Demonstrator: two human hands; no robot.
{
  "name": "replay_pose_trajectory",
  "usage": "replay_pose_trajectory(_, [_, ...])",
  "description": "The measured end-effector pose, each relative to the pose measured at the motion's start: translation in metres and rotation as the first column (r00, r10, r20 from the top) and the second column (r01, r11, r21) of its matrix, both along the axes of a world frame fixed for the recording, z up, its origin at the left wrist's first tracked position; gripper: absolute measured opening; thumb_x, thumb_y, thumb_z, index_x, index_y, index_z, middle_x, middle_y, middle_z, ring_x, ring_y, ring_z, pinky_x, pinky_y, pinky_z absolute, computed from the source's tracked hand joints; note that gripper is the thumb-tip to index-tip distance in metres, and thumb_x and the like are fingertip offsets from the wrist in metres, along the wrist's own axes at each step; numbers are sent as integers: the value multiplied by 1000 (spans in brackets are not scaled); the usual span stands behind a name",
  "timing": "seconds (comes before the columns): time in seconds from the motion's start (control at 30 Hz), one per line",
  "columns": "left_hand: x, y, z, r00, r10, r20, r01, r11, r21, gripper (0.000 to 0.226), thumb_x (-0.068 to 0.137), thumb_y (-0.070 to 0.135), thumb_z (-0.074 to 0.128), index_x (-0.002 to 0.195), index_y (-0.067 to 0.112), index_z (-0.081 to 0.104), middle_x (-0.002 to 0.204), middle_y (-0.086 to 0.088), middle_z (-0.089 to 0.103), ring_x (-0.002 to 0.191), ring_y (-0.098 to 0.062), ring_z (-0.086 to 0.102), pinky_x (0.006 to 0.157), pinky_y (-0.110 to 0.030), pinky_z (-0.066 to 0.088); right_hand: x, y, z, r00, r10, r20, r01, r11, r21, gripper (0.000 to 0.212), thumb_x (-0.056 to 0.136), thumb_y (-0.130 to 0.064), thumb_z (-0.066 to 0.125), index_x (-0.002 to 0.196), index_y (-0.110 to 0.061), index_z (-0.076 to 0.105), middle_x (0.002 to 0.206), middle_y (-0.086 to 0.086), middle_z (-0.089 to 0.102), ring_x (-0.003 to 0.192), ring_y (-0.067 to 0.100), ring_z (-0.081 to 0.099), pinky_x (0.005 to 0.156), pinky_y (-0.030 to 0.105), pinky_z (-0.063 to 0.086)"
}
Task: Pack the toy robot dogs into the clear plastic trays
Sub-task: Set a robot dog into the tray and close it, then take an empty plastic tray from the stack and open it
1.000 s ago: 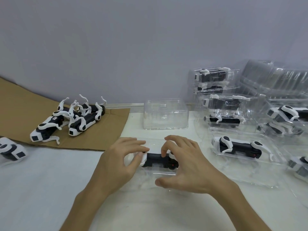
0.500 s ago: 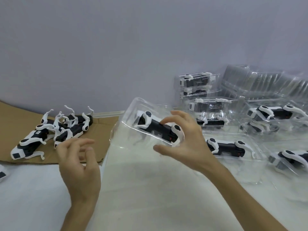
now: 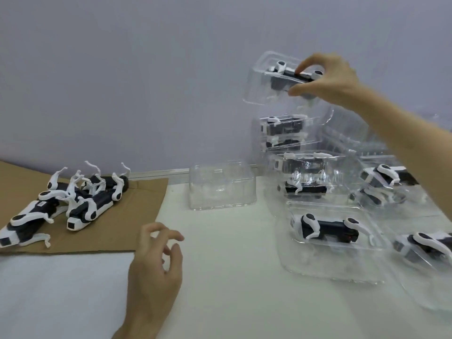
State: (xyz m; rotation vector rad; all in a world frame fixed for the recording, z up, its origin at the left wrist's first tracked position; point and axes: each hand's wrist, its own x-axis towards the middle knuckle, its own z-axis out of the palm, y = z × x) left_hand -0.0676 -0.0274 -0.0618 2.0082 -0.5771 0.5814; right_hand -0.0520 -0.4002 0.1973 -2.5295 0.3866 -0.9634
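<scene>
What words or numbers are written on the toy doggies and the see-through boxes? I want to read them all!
None can be read.
Small white sticker on a loose toy robot dog lying on the cardboard: dark marks, too small and blurred to read.
Clear plastic tray held by the right hand: no print visible.

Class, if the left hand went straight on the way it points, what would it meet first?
Probably the empty clear tray, near its left wall; the left hand might just miss it.
</scene>
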Motion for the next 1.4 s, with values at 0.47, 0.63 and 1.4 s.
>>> replay_pose_trajectory(0.47, [24,-2,-5,983,54,-175,-58,998,-20,37,86,-9,63,75,26,66,102,7,56,72,-12,59,56,-16,42,57,-63,-40,949,-118,-291,5,932,-362,34,99,-25,60,133,-25,63,119,11,70,107,37,62,101,47,41])
replay_pose_trajectory(0.63, [21,-2,-3,976,51,-211,-60,998,-35,35,88,-9,62,76,24,66,103,7,56,74,-11,59,57,-15,42,50,-56,-38,954,-120,-275,14,934,-356,48,91,-19,60,139,-26,58,143,7,57,130,32,50,113,50,25])
replay_pose_trajectory(1.4, [19,3,-5,951,-32,-307,40,999,21,32,93,0,58,80,28,67,94,17,63,68,-14,57,59,-17,41,52,137,-178,805,-1,-593,-273,887,-372,45,97,-37,57,138,-21,49,133,3,59,124,27,54,106,40,31])
